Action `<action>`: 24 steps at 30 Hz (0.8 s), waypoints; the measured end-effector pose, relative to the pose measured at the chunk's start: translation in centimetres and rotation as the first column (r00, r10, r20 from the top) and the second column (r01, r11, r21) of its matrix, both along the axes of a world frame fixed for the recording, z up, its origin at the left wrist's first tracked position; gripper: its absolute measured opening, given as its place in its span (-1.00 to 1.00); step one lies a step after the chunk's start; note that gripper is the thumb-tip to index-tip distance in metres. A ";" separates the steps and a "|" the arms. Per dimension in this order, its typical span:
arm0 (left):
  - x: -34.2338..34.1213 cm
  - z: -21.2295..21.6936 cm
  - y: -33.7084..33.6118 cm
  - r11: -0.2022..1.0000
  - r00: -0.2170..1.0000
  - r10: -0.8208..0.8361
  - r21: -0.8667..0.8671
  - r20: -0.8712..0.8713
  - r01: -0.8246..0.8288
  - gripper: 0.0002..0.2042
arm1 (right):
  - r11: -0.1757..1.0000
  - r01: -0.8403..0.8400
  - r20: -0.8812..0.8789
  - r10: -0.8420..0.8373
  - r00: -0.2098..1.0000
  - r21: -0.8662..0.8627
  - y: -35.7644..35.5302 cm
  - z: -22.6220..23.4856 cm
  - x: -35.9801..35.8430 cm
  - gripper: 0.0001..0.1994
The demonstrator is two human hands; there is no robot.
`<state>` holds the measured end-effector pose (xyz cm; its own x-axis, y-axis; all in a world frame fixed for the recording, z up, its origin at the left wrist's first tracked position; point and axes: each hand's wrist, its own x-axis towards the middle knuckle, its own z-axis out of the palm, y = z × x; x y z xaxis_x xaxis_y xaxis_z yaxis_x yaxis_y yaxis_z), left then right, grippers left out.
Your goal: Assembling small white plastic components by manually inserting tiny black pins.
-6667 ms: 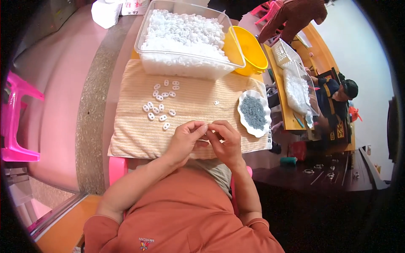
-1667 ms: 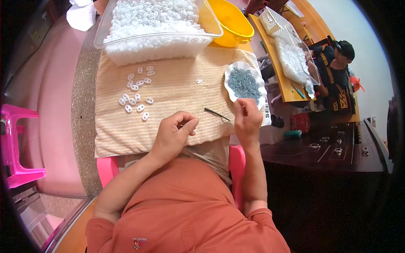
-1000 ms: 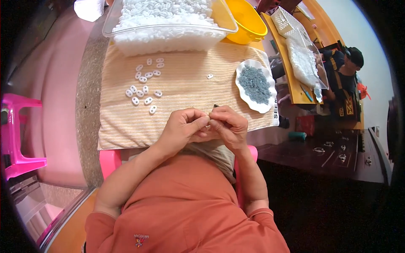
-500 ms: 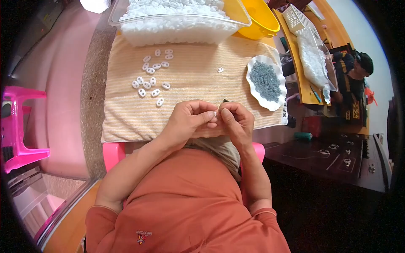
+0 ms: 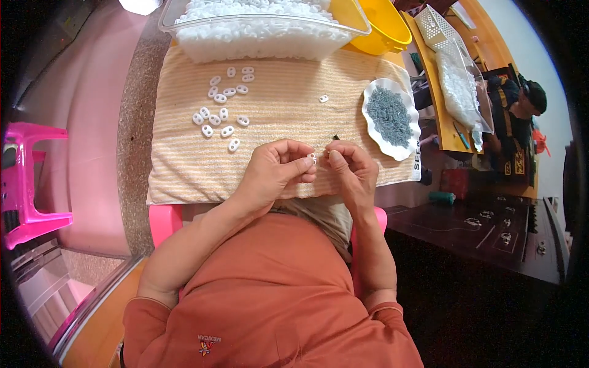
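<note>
My left hand (image 5: 268, 172) pinches a small white two-hole plastic piece (image 5: 313, 157) between thumb and fingertips, above the near edge of the striped towel (image 5: 282, 104). Close by on the right, my right hand (image 5: 354, 172) is closed in a pinch, its fingertips a short gap from the piece. What it grips is too small to make out. A dark tip (image 5: 335, 138) shows just beyond those fingers. Several white two-hole pieces (image 5: 214, 119) lie loosely on the towel's left half, and a single one (image 5: 324, 98) lies right of centre.
Small grey parts fill a scalloped white dish (image 5: 414, 132) at the right. Across the back stand a clear bin (image 5: 264, 52) heaped with white pieces and a yellow basin (image 5: 402, 42). A pink stool (image 5: 37, 184) is at far left. Another person (image 5: 518, 110) sits beyond a side table (image 5: 451, 138).
My hands have drawn slightly apart, the right one shifting rightward. More of the white piece shows at my left fingertips. The pieces on the towel keep their arrangement.
</note>
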<state>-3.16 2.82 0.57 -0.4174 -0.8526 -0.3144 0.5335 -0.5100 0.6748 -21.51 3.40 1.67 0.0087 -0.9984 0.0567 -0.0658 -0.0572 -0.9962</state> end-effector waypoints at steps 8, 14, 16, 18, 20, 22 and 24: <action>-0.2 0.1 0.0 1.000 1.000 0.017 -0.002 -0.009 -0.017 -0.84 | 0.984 -0.093 0.138 0.072 0.988 0.155 0.6 0.0 0.5 -0.89; -0.2 0.0 0.0 1.000 1.000 0.008 -0.019 0.012 -0.008 -0.84 | 0.987 -0.101 0.118 0.086 0.989 0.127 0.7 -0.6 0.5 -0.88; -0.3 0.0 0.0 1.000 1.000 0.008 -0.014 0.015 -0.008 -0.84 | 0.988 -0.094 0.111 0.081 0.990 0.121 0.7 -0.6 0.5 -0.88; -0.3 0.1 0.0 1.000 1.000 0.008 -0.008 0.017 -0.007 -0.83 | 0.988 -0.096 0.109 0.083 0.991 0.121 0.7 -0.6 0.5 -0.88; -0.3 0.1 0.0 1.000 1.000 0.003 -0.008 0.014 -0.003 -0.83 | 0.988 -0.099 0.108 0.086 0.990 0.122 0.7 -0.5 0.5 -0.88; -0.3 0.0 0.0 1.000 1.000 0.004 -0.008 0.020 -0.004 -0.83 | 0.987 -0.098 0.095 0.086 0.992 0.125 0.7 -0.4 0.6 -0.88; -0.3 0.0 0.0 1.000 1.000 0.006 -0.009 0.026 -0.006 -0.84 | 0.986 -0.106 0.108 0.092 0.990 0.129 0.7 -0.3 0.6 -0.88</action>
